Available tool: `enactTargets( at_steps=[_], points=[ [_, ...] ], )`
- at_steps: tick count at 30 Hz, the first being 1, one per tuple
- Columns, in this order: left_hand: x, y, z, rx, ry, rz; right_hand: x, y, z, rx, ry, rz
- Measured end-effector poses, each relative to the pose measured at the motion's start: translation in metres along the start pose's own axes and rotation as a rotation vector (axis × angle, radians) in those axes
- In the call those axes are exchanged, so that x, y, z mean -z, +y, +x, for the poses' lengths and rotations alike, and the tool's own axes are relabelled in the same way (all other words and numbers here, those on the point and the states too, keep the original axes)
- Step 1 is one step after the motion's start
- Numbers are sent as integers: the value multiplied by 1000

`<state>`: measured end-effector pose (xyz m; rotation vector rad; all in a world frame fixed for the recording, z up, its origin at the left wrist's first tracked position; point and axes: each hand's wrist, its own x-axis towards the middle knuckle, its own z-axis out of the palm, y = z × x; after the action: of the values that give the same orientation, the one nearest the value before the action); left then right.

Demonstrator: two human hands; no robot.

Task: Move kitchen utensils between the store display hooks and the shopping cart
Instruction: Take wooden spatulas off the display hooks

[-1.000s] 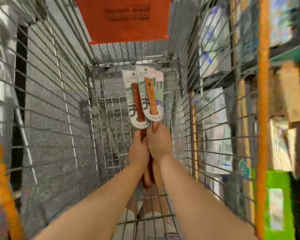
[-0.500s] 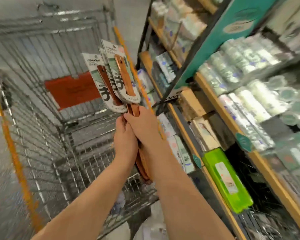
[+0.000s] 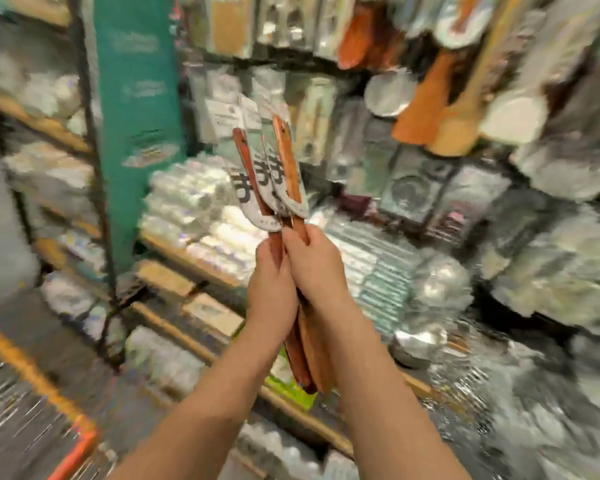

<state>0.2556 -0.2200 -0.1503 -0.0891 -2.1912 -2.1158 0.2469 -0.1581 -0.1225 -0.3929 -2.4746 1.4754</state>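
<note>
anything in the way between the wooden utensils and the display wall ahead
Nothing visible does: the left hand and right hand grip the wooden utensils in open air before the wall of hanging packs. The blur hides where they would hang.

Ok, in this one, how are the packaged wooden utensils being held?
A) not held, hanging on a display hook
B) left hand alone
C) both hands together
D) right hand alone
C: the left hand and the right hand sit side by side, both gripping the wooden utensils around the middle of their handles.
</note>
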Motion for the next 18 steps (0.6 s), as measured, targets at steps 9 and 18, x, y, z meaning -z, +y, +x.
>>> enactTargets(
  at_steps=[9,18],
  points=[
    [-176,49,-11,-110,-439,-58,180,48,17,-101,498,-31],
    [-222,77,70,-322,-622,-92,213,29,76,-36,786,-66]
  ],
)
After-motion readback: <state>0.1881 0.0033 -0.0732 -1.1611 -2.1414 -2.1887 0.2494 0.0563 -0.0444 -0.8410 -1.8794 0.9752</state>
